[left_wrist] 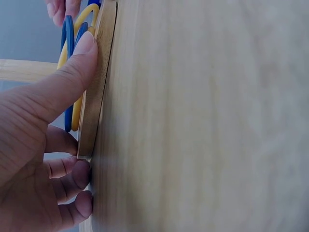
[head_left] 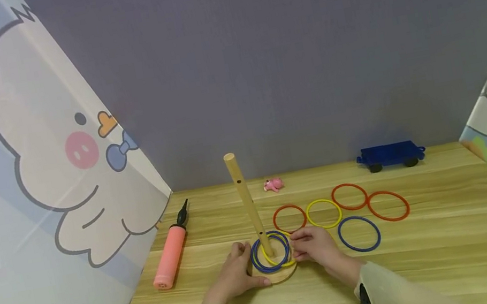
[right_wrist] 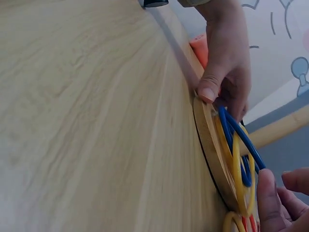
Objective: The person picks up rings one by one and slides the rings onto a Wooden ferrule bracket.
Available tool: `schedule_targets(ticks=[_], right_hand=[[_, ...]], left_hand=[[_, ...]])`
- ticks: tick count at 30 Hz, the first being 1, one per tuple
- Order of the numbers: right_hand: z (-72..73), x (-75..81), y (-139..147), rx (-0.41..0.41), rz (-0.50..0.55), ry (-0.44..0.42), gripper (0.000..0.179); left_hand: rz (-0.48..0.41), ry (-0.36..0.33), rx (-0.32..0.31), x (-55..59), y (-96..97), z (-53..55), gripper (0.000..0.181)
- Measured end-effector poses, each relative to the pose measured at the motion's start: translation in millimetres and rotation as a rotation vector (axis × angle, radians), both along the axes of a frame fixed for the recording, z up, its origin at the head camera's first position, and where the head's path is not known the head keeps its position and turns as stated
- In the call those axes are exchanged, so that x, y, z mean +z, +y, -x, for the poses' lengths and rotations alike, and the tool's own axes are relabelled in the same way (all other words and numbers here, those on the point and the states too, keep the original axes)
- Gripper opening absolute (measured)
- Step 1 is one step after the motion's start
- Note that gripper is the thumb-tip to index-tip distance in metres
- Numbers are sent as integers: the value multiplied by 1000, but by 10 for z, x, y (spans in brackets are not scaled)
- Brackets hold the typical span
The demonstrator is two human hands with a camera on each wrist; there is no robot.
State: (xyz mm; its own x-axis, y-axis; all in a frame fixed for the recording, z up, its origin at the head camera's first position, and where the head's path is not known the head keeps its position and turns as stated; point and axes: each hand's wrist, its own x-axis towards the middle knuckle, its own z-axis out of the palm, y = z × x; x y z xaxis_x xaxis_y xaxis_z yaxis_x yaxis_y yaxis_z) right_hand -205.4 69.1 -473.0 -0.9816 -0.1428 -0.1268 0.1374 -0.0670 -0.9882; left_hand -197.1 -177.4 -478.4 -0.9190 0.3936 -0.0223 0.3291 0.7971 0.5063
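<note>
A wooden ring-toss stand [head_left: 248,200] has an upright peg and a round base [head_left: 280,277]. Blue rings [head_left: 257,264] and a yellow ring [head_left: 287,263] lie loosely stacked around the peg's foot, some tilted in the wrist views. My left hand [head_left: 236,278] grips the base's left side, thumb at the front edge and fingers at the rim, as the left wrist view shows. At the right side of the stack is my right hand [head_left: 316,248]; its thumb [right_wrist: 268,198] is beside a blue ring, and thumb and forefinger stand apart. Whether they touch the rings is unclear.
Red rings [head_left: 391,221], a yellow ring [head_left: 327,227] and a blue ring [head_left: 362,250] lie right of the stand. A pink hand pump [head_left: 171,257] lies at left. Along the back wall are a small pink toy [head_left: 274,184] and a blue toy wagon [head_left: 390,154].
</note>
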Motion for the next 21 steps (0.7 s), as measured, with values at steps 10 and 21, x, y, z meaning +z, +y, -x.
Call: schedule_targets(ticks=[10,21], right_hand=[[-62,128,405,8,-71,21,26],[-106,120,1063,-133,-222,-5,25]], left_hand=[[-5,-22,-2,-7,-5,19,115],[-3,-21,1,-26,-25,20,116]])
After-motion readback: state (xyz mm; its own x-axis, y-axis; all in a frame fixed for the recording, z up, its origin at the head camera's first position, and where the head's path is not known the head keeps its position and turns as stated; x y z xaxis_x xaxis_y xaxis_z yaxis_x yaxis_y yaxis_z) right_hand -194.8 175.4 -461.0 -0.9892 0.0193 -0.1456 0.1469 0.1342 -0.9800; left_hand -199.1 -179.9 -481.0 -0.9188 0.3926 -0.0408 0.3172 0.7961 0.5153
